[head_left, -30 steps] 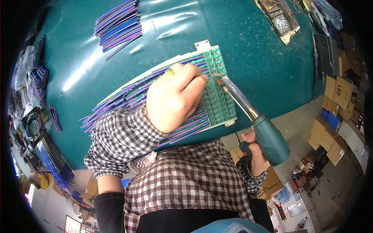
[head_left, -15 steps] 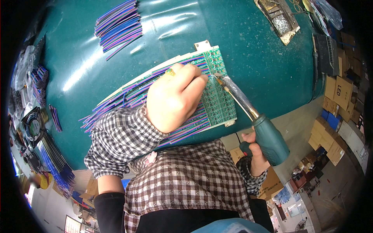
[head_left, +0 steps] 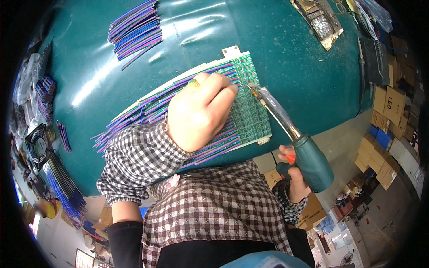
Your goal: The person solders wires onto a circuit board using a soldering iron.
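My left hand [head_left: 196, 114] is closed in a pinch over the wire ends at the green circuit board panel [head_left: 253, 105]; its fingertips are partly hidden. Rows of thin blue, pink, green and dark wires [head_left: 156, 107] fan leftward from the panel on a pale backing board. In my right hand [head_left: 296, 181] is a soldering gun [head_left: 313, 163] with a dark green body, its red trigger showing. The gun's metal barrel slants up and left, and its tip is just above the panel, a little right of my left fingertips.
A bundle of similar wires [head_left: 136, 31] lies at the far left of the green table mat [head_left: 295, 76]. A worn metal solder tray [head_left: 319, 24] sits at the far right. More wire bundles [head_left: 65, 192] hang at the left edge; cardboard boxes [head_left: 393, 105] stand right.
The soldering gun's tip has drawn slightly right and away from my left fingertips. Its red trigger now shows beside my right fingers. The panel and my left hand have shifted slightly left.
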Demonstrator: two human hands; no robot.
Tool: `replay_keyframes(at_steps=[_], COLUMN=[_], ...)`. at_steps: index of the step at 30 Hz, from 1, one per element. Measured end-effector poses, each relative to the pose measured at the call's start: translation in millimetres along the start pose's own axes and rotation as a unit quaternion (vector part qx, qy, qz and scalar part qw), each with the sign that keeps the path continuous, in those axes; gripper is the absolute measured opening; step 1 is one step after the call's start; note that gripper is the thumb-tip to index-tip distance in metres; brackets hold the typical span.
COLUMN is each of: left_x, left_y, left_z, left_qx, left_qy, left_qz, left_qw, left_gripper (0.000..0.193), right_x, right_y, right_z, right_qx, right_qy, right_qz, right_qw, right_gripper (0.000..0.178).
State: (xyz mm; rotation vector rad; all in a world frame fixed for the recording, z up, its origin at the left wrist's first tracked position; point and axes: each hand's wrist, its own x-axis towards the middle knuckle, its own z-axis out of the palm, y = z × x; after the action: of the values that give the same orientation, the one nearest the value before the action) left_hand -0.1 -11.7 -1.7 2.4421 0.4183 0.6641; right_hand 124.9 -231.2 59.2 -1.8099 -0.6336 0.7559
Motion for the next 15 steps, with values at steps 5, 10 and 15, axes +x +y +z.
replay_keyframes(at_steps=[5,10,15], left_x=[0.7,-0.3,-0.8], left_y=[-0.9,-0.6,-0.2], left_z=[2.7,3.9,5.3], left_qx=[0.009,0.018,0.02], left_qy=[0.02,0.022,0.021], left_qz=[0.017,0.019,0.016], left_qw=[1.0,0.999,0.999], left_gripper=[0.024,0.023,0.022], right_x=[-2.5,-3.4,-2.4], right_y=[1.6,-1.5,1.1], right_z=[-3.0,-1.2,-3.1], right_qx=[-0.017,-0.015,-0.018], right_qy=[0.003,0.004,-0.018], right_qz=[0.004,0.019,0.01], right_qw=[1.0,1.0,1.0], right_gripper=[0.052,0.05,0.045])
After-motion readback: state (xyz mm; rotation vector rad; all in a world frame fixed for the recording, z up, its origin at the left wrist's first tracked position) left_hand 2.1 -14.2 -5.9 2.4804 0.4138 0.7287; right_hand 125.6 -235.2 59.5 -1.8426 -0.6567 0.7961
